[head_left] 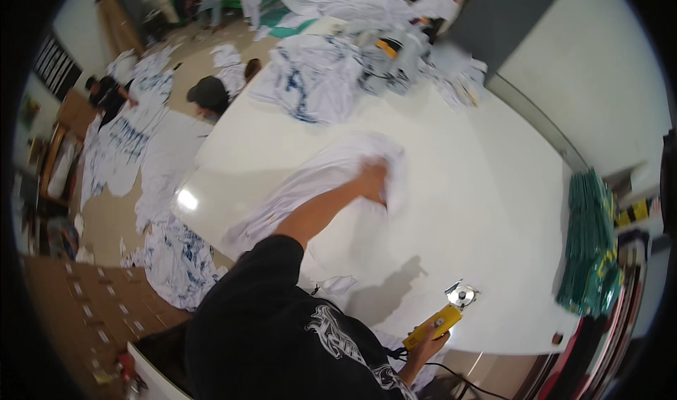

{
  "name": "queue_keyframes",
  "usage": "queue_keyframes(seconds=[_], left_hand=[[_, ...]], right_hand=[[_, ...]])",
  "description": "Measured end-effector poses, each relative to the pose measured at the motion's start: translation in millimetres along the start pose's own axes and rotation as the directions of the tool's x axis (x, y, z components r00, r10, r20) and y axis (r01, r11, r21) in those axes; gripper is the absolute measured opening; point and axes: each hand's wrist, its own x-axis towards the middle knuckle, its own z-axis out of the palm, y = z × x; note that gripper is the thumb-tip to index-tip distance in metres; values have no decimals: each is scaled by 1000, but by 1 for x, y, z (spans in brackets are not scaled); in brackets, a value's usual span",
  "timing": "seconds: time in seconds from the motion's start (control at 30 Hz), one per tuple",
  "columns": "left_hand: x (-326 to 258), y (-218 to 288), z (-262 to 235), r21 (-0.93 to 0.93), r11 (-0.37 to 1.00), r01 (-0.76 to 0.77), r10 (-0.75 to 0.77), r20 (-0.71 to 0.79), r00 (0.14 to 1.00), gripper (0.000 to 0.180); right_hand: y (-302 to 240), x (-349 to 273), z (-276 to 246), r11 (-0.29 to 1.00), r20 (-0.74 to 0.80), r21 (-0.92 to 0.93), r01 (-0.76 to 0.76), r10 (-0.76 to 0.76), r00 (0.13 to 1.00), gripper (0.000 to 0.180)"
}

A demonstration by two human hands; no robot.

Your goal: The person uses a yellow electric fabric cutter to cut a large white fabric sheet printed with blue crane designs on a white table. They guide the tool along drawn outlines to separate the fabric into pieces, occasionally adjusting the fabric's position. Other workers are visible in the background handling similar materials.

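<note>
Well left of the blurred left hand (pixel 374 179), blue-marked white cloth (pixel 130 145) covers tan floor (pixel 106 224). Limp, creased white fabric (pixel 307 181) lies at its fingers on the glossy counter (pixel 486 217); their grip I cannot tell. Rightward, the right hand (pixel 426 346) wraps its fingers round a disc-bladed yellow cutter (pixel 441 322); right of those, shiny green packs (pixel 589 245) are stacked.

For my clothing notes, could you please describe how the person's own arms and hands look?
The left arm wears a short black fabric sleeve and is bare below it. The left hand, blurred, and right hand show no gloves. The black fabric shirt bears white printed graphics.
</note>
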Motion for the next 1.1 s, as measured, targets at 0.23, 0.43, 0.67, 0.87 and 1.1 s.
queue_keyframes(seconds=[0.23, 0.43, 0.67, 0.87, 1.1], left_hand=[[-28, 252, 70, -157, 580, -799, 814, 94, 573, 86], [45, 297, 101, 43, 967, -251, 255, -203, 945, 83], [282, 248, 36, 209, 975, -82, 122, -183, 976, 99], [344, 194, -30, 520, 805, 286, -8, -473, 881, 89], [174, 250, 42, 101, 991, -86, 87, -7, 996, 141]], right_hand=[[11, 36, -74, 990, -254, -133, 56, -89, 963, 54], [-6, 67, -90, 996, -254, -69, -56, 37, 967, 53], [-24, 95, -81, 992, -231, 13, -123, 122, 965, 51], [10, 102, -87, 998, -179, -40, -48, 40, 983, 52], [-2, 111, -74, 945, -76, -327, -5, -21, 997, 59]])
